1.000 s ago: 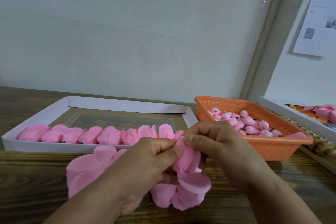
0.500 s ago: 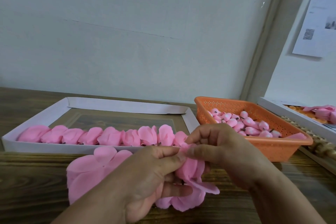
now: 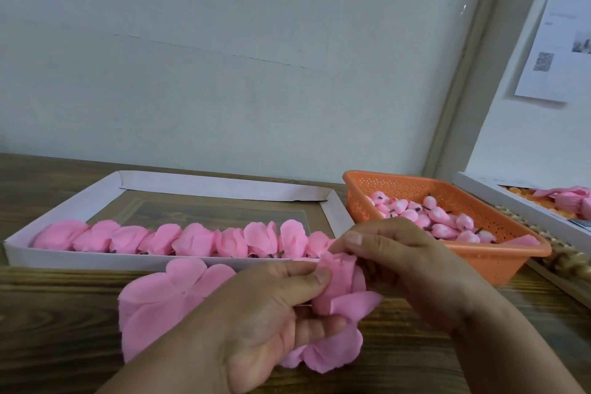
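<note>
A pink fabric flower is held between both hands above the wooden table. My left hand pinches its folded petals from the left with thumb and fingers. My right hand grips the top of the same flower from the right, fingers curled over it. Loose petals hang below my left hand. A flat stack of pink petal pieces lies on the table, partly under my left wrist.
A shallow white cardboard tray holds a row of finished pink flowers. An orange plastic basket at the right holds several pink buds. Another white tray stands at the far right. A wall rises behind.
Both hands have squeezed the petals tighter around the flower's centre. The lower petals have folded in and shifted slightly; the hands stayed in about the same place.
</note>
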Tool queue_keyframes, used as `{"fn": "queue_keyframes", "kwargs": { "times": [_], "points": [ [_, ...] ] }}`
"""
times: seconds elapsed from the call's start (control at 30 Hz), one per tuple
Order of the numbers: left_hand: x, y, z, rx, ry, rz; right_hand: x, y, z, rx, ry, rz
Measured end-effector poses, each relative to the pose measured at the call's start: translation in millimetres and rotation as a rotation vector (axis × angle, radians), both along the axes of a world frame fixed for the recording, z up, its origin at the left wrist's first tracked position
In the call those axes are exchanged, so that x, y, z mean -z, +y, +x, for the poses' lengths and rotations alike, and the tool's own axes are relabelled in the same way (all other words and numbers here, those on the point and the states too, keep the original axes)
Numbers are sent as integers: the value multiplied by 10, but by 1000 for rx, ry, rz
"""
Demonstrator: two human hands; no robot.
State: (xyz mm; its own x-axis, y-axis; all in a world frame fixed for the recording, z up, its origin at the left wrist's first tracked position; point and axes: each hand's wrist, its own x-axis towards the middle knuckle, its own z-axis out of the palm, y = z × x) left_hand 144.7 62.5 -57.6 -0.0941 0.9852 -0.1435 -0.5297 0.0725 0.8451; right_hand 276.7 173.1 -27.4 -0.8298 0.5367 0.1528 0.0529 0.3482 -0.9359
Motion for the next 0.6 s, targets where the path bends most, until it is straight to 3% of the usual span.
{"fn": "queue_keyframes", "kwargs": {
  "times": [0.1,0.2,0.27,0.37,0.6],
  "points": [
    [2,12,-18,-17,-11,-4,-29,-24,-4,-22,31,35],
    [-29,5,-64,-50,-53,6,-80,-8,66,13,135,314],
    [-61,-7,-104,-63,-95,13,-122,-11,137,-84,188,474],
    [-97,-30,-145,-30,-139,25,-110,-26,162,-148,46,665],
    [-74,-11,-137,-34,-87,23,-58,-137,33,-106,56,712]
  ]
}}
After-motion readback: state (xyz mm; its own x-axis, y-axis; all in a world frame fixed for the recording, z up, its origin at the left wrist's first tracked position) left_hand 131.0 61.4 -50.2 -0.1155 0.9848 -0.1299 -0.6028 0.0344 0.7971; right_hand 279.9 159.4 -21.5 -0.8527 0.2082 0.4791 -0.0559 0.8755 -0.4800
